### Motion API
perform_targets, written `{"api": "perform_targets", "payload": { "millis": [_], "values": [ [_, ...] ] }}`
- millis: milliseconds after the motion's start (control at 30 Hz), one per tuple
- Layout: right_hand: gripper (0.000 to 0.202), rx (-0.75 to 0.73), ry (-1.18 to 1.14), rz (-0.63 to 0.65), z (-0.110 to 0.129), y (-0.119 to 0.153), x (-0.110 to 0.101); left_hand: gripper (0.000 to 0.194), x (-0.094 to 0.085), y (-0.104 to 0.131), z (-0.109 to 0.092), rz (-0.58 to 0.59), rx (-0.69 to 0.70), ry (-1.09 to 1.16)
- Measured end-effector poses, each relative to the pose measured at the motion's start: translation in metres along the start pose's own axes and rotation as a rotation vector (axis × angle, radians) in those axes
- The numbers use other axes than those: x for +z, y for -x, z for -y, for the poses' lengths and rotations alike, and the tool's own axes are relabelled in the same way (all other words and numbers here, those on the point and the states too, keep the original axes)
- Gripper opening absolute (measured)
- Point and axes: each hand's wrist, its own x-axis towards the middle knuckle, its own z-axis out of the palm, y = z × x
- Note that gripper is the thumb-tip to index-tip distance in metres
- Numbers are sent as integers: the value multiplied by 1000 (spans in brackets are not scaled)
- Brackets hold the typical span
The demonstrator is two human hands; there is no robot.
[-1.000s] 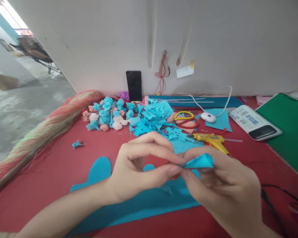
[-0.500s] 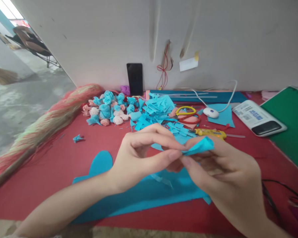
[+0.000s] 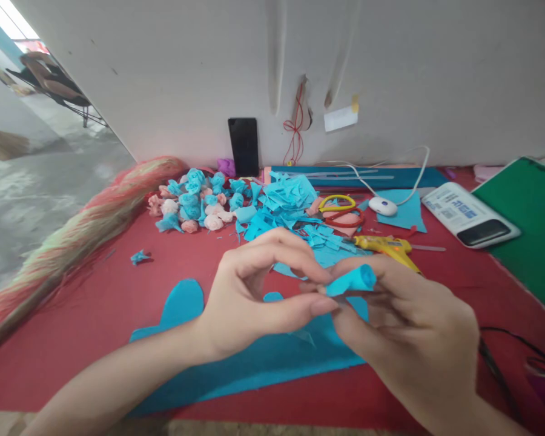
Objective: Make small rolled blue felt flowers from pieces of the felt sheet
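Observation:
A small rolled piece of blue paper (image 3: 352, 280) is held between both hands, its round coiled end facing right. My left hand (image 3: 258, 290) pinches its left end between thumb and fingertips. From the right, my right hand (image 3: 413, 327) grips the roll's lower side with thumb and fingers, part of them hidden behind it. Below the hands a large blue sheet (image 3: 254, 369) lies on the red table (image 3: 72, 357). Just behind my right hand rests a yellow glue gun (image 3: 384, 244).
Blue and pink paper flowers (image 3: 191, 206) are heaped at the back left, beside blue paper scraps (image 3: 286, 200). Scissors (image 3: 338, 203), a white mouse-like device (image 3: 383, 206), a white box-shaped device (image 3: 470, 215) and a green board (image 3: 527, 224) lie rightward. A phone (image 3: 244, 147) leans on the wall.
The blue roll has turned so its coiled end shows more, and it sits slightly lower and further left. My left thumb and fingertips have spread a little around it.

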Motion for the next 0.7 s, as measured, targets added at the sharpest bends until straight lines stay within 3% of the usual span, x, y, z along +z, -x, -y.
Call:
{"api": "perform_targets", "payload": {
  "millis": [133,433,700],
  "values": [
    [10,6,32,1,2,2,-2,16,1,0,-2,-2,33,-48],
    [15,-38,243,31,3,3,-8,8,-2,-1,-3,12,36,-39],
    [11,-87,206,10,2,3,-8,8,-4,-3,-4,53,27,8]
  ]
}}
